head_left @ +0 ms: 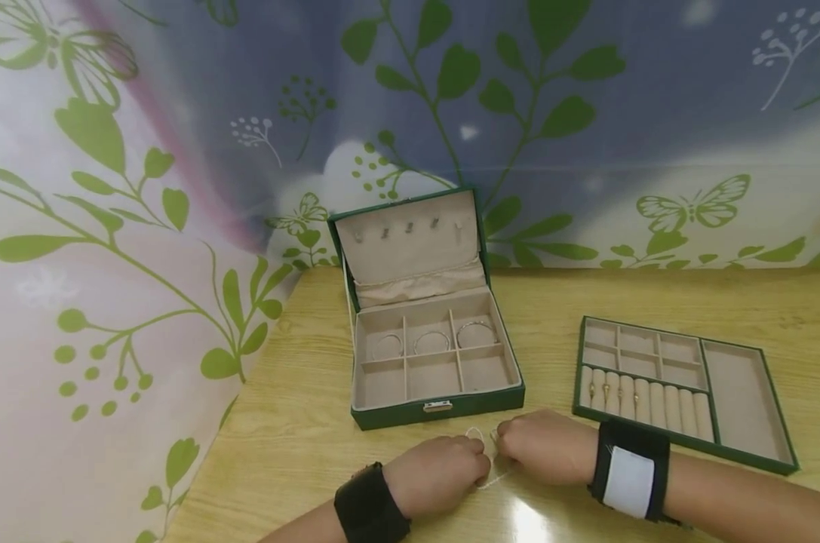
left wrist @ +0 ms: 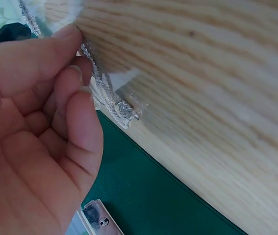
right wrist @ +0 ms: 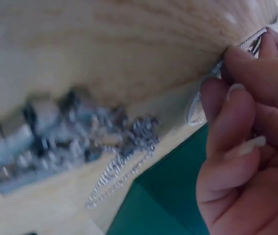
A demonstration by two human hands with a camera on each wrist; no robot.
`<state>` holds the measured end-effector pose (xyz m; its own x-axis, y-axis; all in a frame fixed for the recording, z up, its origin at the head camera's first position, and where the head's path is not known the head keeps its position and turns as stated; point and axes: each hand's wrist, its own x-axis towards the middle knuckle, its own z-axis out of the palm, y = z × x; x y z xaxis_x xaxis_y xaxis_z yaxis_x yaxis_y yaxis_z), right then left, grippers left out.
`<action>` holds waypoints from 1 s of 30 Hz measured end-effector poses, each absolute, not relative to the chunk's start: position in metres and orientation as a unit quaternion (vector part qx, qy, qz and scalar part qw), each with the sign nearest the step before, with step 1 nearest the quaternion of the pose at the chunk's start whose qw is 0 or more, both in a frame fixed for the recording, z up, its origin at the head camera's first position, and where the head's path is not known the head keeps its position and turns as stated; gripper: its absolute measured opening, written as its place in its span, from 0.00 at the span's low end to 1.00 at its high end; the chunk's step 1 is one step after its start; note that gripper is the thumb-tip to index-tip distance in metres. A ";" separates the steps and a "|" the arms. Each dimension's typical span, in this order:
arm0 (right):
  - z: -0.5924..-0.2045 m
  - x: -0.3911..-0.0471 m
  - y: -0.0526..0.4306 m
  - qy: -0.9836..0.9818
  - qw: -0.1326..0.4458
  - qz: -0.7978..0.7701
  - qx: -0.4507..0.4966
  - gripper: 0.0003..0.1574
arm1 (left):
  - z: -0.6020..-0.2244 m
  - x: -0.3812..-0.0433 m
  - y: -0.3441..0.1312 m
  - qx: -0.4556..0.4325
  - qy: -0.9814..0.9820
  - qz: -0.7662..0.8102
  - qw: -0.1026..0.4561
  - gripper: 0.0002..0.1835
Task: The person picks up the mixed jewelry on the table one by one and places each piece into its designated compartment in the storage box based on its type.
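Indoor corner, room type unclear, leaf-print backdrop [head_left: 260, 98], wood-grain table [head_left: 281, 392].

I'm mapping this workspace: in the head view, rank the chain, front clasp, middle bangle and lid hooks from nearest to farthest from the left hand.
From the left hand:
1. Chain, held by it.
2. Front clasp, just beyond it.
3. Middle bangle, farther back, centre of three.
4. Lid hooks, at the back, highest up.
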<state>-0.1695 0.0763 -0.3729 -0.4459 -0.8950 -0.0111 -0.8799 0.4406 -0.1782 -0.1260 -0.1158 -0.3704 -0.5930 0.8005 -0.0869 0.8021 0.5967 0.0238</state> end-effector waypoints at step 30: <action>-0.332 -0.172 0.102 0.816 0.117 -0.348 -0.447 0.15 | -0.330 -0.143 -0.148 0.318 0.880 0.319 0.150 0.07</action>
